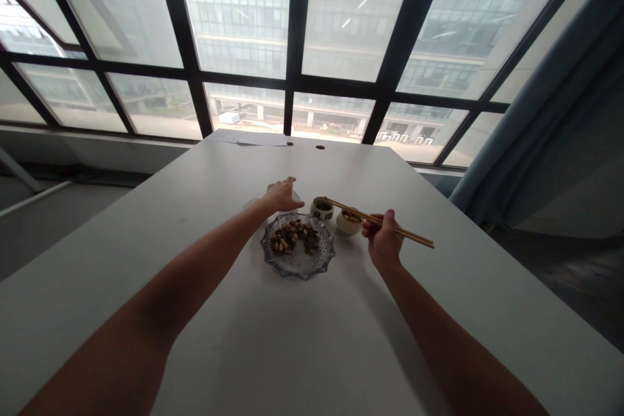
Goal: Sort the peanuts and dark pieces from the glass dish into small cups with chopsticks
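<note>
My right hand [384,238] grips a pair of wooden chopsticks [412,235], their tips at the rim of a small cup with dark lettering [322,213] that has dark bits inside. Just left of that hand stands a second small cup [348,226], holding light brown pieces. A scalloped clear glass plate [298,266] lies in front of both cups, with a mixed heap of nuts and dark seeds [292,235] on it. Beyond the plate's far left edge, my left hand [283,195] reaches out with fingers apart. It partly covers some clear, see-through dishes [252,203] whose shape is hard to make out.
The white table [205,338] stretches to a large black-framed window [292,78]. Sheets of paper [253,138] lie at its far left edge, near a round hole [320,147] in the tabletop. A blue-grey curtain [531,97] hangs on the right.
</note>
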`<state>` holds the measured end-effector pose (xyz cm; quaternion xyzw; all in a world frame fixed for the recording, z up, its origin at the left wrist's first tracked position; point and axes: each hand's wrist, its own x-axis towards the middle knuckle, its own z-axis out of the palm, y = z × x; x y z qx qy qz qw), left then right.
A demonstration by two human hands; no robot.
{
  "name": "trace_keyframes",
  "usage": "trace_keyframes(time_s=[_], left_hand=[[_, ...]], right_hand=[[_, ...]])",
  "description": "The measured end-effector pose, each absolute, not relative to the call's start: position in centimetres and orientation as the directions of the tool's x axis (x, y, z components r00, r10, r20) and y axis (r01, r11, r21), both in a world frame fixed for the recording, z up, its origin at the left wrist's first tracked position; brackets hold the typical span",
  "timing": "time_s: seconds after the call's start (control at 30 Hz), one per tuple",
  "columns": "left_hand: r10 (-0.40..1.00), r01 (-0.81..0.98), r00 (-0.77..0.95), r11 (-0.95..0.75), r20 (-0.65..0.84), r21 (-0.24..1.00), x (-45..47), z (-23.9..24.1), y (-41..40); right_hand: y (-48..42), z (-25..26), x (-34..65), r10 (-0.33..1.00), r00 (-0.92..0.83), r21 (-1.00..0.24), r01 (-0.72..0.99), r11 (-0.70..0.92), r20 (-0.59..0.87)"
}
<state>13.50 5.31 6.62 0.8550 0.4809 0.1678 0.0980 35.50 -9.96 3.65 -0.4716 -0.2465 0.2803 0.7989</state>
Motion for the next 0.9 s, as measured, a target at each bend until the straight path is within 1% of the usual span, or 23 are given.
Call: trace_keyframes(time_s=[0.07, 0.13, 0.23, 0.3, 0.43, 0.53, 0.7, 0.9], left_hand=[[0.808, 0.751, 0.547, -0.589, 0.219, 0.300, 15.1, 6.5, 5.0], [0.763, 0.716, 0.616, -0.645, 0.193, 0.266, 17.0, 6.3, 4.6], [0.744, 0.706, 0.658, -0.663, 0.116, 0.248, 19.3, 6.0, 4.1], [0.737, 0.698, 0.667, -0.670, 0.110, 0.252, 20.1, 5.8, 4.0], [0.657, 0.615, 0.713, -0.754, 0.246, 0.231, 20.4, 5.5, 3.8], [0.618, 0.579, 0.728, -0.786, 0.296, 0.219, 20.2, 5.4, 3.6], [0.659, 0.599, 0.705, -0.751, 0.261, 0.278, 20.0, 5.2, 3.6], [0.709, 0.644, 0.689, -0.694, 0.150, 0.321, 19.8, 5.2, 4.2]], right_hand=[[-10.1, 4.0, 35.8, 0.655, 0.733, -0.895, -0.149, 0.419, 0.185], [-10.4, 4.3, 35.9, 0.628, 0.735, -0.899, -0.057, 0.434, 0.257], [-11.0, 4.6, 35.8, 0.595, 0.718, -0.894, 0.084, 0.441, 0.361], [-11.3, 4.6, 35.6, 0.585, 0.689, -0.878, 0.165, 0.449, 0.428], [-11.4, 4.1, 35.4, 0.588, 0.619, -0.846, 0.280, 0.454, 0.520], [-11.2, 3.5, 35.6, 0.612, 0.578, -0.841, 0.331, 0.428, 0.540], [-11.0, 3.7, 35.7, 0.677, 0.532, -0.859, 0.368, 0.355, 0.508], [-12.0, 7.1, 35.4, 0.623, 0.594, -0.861, 0.320, 0.396, 0.508]])
